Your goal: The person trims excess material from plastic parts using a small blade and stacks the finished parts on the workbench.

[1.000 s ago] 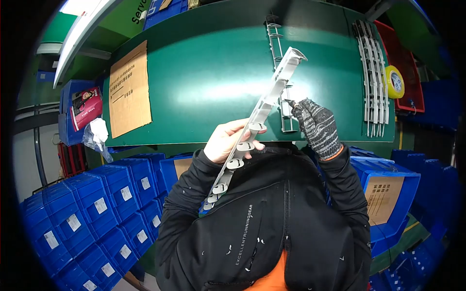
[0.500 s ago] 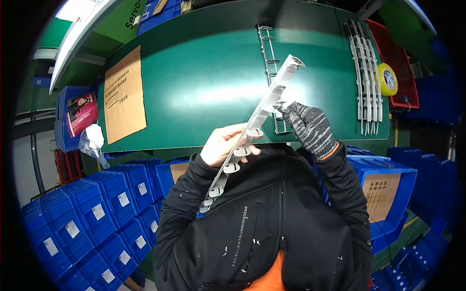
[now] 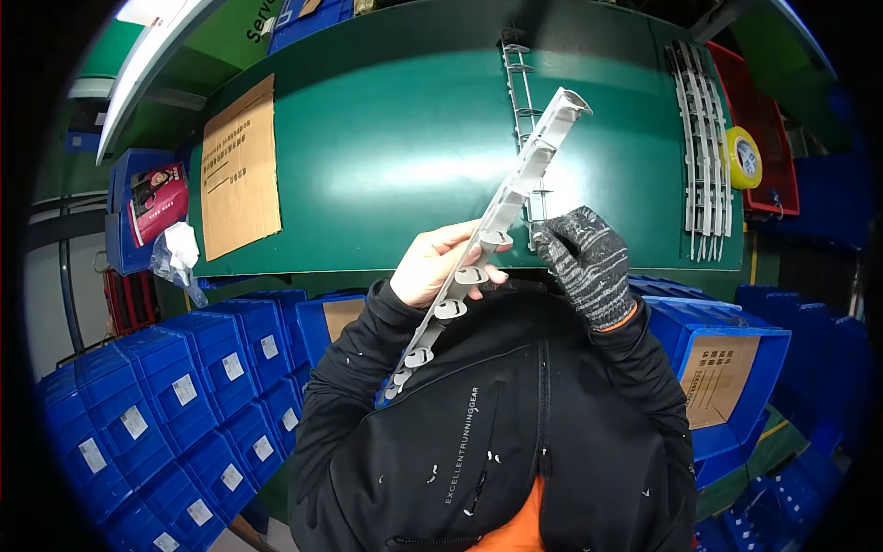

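Note:
My bare left hand (image 3: 430, 269) is wrapped round a long light-grey strip (image 3: 501, 213) with a row of rounded tabs along it. The strip slants from my chest up over the table's front edge, its upper end far from the hand. On my right hand (image 3: 593, 267) is a grey-and-black knitted glove. Its fingertips are pinched together just right of the strip, apart from it; whatever they hold is too small to make out. Behind the strip, a similar narrow rack-like strip (image 3: 521, 83) lies on the green table, partly hidden.
Several similar strips (image 3: 704, 156) lie side by side on the table's right, beside a yellow tape roll (image 3: 743, 158) and a red tray (image 3: 768, 175). Flat cardboard (image 3: 241, 175) covers the left. Blue bins (image 3: 184, 391) are stacked at left; another blue bin (image 3: 727, 377) stands at right.
My right hand has drawn down, away from the strip's edge, its fingertips still pinched. My left hand keeps its hold on the strip; the view has shifted slightly.

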Motion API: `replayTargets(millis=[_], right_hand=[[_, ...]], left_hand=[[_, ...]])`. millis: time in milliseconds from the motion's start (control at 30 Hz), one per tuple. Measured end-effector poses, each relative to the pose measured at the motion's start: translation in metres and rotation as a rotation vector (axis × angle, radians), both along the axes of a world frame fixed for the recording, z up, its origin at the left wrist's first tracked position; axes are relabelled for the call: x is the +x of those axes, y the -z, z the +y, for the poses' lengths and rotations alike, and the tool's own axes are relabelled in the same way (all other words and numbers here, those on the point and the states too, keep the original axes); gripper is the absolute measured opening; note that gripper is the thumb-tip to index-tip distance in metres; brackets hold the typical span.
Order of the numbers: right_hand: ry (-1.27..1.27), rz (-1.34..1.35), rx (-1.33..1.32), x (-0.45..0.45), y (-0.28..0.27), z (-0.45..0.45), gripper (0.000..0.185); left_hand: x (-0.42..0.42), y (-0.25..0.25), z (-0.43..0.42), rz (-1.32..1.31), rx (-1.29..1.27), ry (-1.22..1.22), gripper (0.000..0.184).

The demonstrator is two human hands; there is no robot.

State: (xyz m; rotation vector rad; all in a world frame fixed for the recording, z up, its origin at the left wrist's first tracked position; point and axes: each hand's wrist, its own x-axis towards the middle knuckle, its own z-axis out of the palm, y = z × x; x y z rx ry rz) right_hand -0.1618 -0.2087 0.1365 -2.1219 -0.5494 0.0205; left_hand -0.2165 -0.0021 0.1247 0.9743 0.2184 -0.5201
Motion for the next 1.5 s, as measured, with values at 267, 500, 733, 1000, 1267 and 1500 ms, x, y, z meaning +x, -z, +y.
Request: replayTargets(millis=[267, 500, 733, 1000, 1267, 1500], right_hand=[[0.004, 0.024, -0.033, 0.0, 0.0, 0.007, 0.018], [0.059, -0.013, 0.047, 0.012, 0.004, -0.011, 0.007], [0.126, 0.701, 0.59, 0.008, 0.007, -0.006, 0.026], [0.035, 0.033, 0.033, -0.005, 0.003, 0.001, 0.013], [0.109, -0.072, -0.025, -0.001, -0.001, -0.003, 0.015], [0.038, -0.057, -0.042, -0.004, 0.008, 0.002, 0.015]], left_hand=[[0.0, 0.0, -0.003, 0.003, -0.002, -0.001, 0.052], [-0.002, 0.006, 0.003, 0.036, -0.063, 0.001, 0.053], [0.003, 0.008, -0.002, 0.087, -0.192, 0.041, 0.053], [0.005, 0.002, -0.005, 0.009, -0.047, 0.025, 0.055], [0.002, 0.002, -0.005, 0.013, -0.042, 0.018, 0.054], [0.004, 0.005, -0.005, 0.017, -0.051, 0.033, 0.054]])
